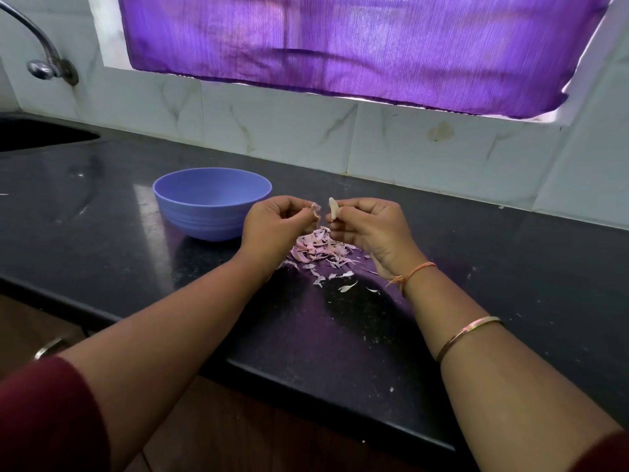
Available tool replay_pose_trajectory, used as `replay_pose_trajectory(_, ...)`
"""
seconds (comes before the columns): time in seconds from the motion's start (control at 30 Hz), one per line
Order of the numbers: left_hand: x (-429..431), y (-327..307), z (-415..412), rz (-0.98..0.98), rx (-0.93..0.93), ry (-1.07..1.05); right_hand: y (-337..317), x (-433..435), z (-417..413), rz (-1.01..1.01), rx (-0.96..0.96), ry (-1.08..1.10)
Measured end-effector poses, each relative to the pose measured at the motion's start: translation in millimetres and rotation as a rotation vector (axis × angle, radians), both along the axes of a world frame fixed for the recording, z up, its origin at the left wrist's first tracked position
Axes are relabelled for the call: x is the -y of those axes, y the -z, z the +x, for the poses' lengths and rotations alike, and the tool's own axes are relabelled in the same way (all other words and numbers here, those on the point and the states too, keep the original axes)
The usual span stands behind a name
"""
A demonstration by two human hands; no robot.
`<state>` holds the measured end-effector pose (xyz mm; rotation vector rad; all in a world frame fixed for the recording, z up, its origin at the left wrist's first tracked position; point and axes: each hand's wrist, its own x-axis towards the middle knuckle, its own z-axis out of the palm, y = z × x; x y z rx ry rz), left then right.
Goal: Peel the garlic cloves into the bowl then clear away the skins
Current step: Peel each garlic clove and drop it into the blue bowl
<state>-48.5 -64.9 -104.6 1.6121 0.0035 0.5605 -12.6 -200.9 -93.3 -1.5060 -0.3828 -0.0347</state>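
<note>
Nearest, maroon sleeve (44, 413). Left hand (272, 226) pinching a skin scrap (316, 207), right hand (371, 229) pinching a garlic clove (333, 207), above skin pile (320, 250) beside blue bowl (204, 212).

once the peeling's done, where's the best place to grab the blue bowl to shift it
Pinch the rim of the blue bowl on its near right side, thumb inside, from above with the left hand, the closer one. It stands upright, mouth open, and its walls taper downward, so the sides likely give less purchase.
</note>
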Motion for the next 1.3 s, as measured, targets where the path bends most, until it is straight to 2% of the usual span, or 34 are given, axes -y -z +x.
replay_pose_trajectory(0.13, 0.5, 0.9, 1.0, -0.054, -0.014, 0.014, -1.4, -1.6, -2.8, 0.02, -0.027, -0.017)
replay_pose_trajectory(0.27, -2.1, 1.8, 1.3, 0.037, -0.014, -0.008, -2.5, 0.1, -3.4, -0.046, 0.014, 0.003)
replay_pose_trajectory(0.43, -1.5, 2.1, -0.1, 0.06, 0.004, 0.042, -1.5, 0.7, -2.6, -0.106, 0.078, 0.055)
replay_pose_trajectory(0.77, -0.5, 2.0, -1.3, 0.12, -0.026, 0.056, -1.7, 2.5, -1.4, -0.093, 0.109, 0.049)
replay_pose_trajectory(1.3, -0.8, 1.5, -1.8, -0.001, -0.065, 0.092, -1.4, 2.7, -0.1, -0.047, 0.074, -0.002)
